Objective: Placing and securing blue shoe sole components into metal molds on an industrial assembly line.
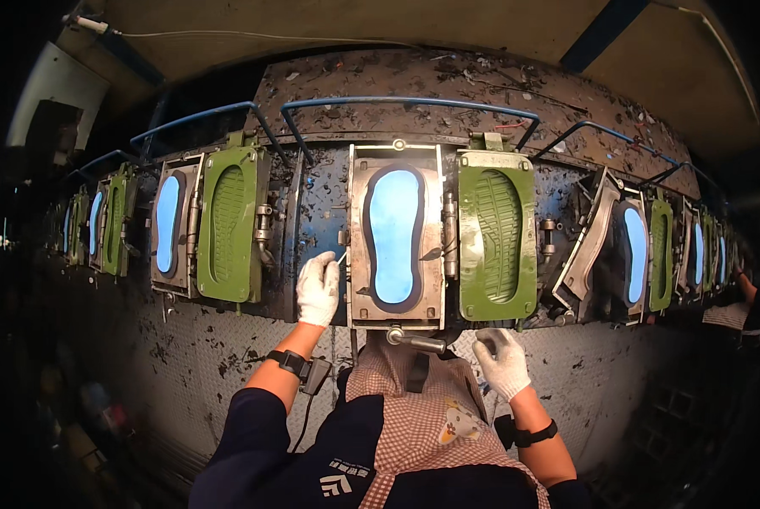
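Scrap-strewn table (316, 219) | sole (395, 237) likely light, flexible; grip dark rim | left hand (318, 293) beside mold (431, 299), grip unclear | right hand (501, 365) near green plate (498, 237), loosely curled, seemingly empty

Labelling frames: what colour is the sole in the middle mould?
The sole is light blue with a dark border; best in the head view.

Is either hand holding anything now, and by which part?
The right grip, near the lower edge of the green mould half, holds nothing visible. For the left grip, beside the metal mould half, it cannot be told.
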Demonstrator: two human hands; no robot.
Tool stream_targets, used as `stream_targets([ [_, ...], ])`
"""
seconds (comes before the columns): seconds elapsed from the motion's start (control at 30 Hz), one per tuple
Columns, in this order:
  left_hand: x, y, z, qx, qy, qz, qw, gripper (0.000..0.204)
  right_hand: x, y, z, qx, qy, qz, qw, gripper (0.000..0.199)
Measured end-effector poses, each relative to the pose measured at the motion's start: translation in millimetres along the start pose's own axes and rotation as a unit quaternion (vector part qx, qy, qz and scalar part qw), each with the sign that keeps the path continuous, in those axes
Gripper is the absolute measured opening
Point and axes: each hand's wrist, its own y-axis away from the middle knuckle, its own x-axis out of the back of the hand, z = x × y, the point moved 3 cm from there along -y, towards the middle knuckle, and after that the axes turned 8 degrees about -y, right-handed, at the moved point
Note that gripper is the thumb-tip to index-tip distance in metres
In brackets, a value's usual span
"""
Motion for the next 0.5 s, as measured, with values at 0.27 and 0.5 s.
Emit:
stream_targets([
  [0.27,-29.2,50.0,86.8,-0.195,-0.202,-0.003,0.96,0.03,81.3,5.8,50.8,0.018,-0.021,0.1,0.995,0.02],
  [0.5,-39.9,87.1,95.6,-0.147,-0.278,-0.045,0.948,0.048,231.5,-67.3,106.6,0.102,0.251,0.3,0.915,0.018],
])
